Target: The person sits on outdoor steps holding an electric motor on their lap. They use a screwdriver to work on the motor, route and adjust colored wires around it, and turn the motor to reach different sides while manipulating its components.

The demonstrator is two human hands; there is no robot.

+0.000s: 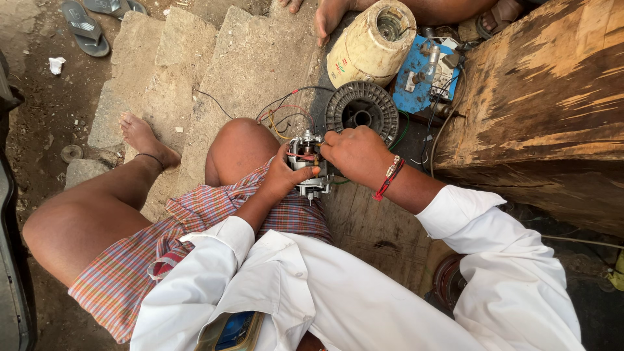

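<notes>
A small electric motor [311,170] with a metal frame and coloured wires [284,112] rests against my bent knee. My left hand [283,177] wraps around its left side and holds it up. My right hand [354,154] grips its top right part, fingertips pressed on the winding end. Red, yellow and black leads trail from the motor toward the stone steps. Much of the motor body is hidden by both hands.
A grey ribbed round cover [362,110] lies just behind the motor. A cream cylindrical housing [372,44] and a blue tray of parts [426,78] sit beyond it. A large wooden block [546,110] stands at right. Another person's feet [328,16] are at the top. Sandals [84,26] lie at the top left.
</notes>
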